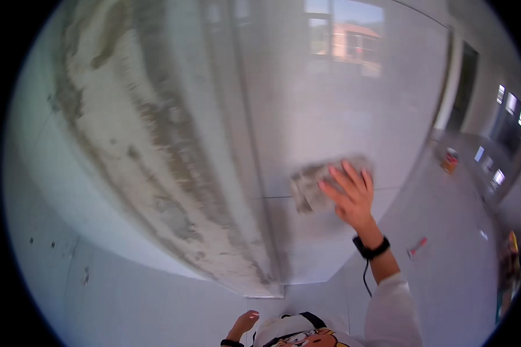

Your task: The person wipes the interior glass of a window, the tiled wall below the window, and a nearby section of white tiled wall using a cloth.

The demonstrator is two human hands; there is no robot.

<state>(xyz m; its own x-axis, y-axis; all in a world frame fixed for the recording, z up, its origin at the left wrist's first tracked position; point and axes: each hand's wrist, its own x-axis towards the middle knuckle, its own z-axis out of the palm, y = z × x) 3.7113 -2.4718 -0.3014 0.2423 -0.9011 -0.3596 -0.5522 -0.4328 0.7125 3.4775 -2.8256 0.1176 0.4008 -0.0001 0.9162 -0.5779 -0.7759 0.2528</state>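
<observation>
My right hand (351,197) presses a folded grey-brown cloth (310,191) against a glossy, light-grey tiled wall (343,121). Its fingers are spread over the right part of the cloth, which looks blurred and dirty. A black band with a cable sits on that wrist. Left of the cloth, a dark vertical seam (260,191) runs down the wall beside a rough, cement-smeared strip (173,173). Low in the view, my left hand (246,322) hangs apart from the wall near my body. Its fingers look loosely curled; nothing shows in it, though the palm is hidden.
On the grey tiled floor (373,312) to the right lies a red-handled tool (417,248). Farther back stands an orange-and-red can or bucket (450,160). Assorted items (510,260) crowd the right edge. A dark doorway (463,86) opens beyond the wall.
</observation>
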